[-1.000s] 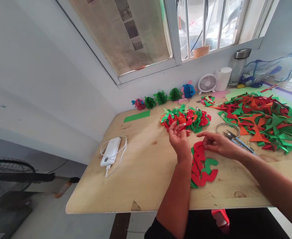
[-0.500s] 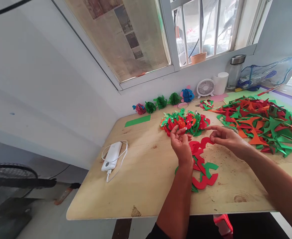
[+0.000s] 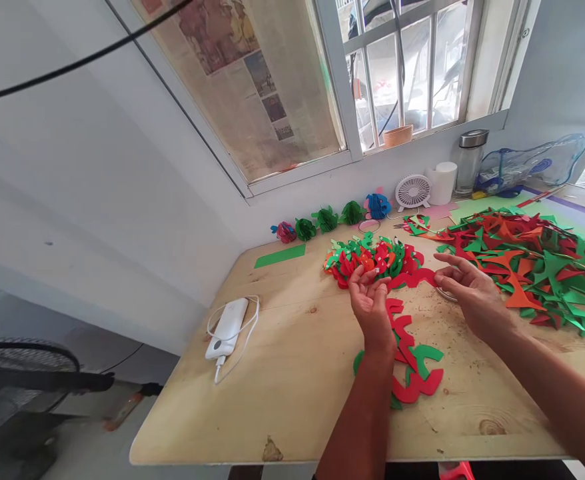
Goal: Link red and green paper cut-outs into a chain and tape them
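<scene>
A curved red paper piece (image 3: 419,278) stretches between my hands, just in front of a heap of red, green and orange cut shapes (image 3: 355,257). The fingers of my right hand (image 3: 467,287) pinch its right end. My left hand (image 3: 371,303) is turned palm up with curled fingers at the left end of the piece, thumb and fingertips together on it. Below, between my forearms, lie loose red paper pieces (image 3: 425,385) and green ones (image 3: 428,357) on the wooden table (image 3: 282,360).
A large pile of paper scraps (image 3: 547,267) covers the right side. Along the wall stand paper honeycomb figures (image 3: 326,219), a small fan (image 3: 412,192), a white roll (image 3: 442,183) and a glass bottle (image 3: 470,163). A power bank (image 3: 228,327) with cable and a green strip (image 3: 280,256) lie left.
The red piece has been lifted off the loose pieces and now spans both hands. My right hand has moved right and slightly down in the picture; the view has tilted up.
</scene>
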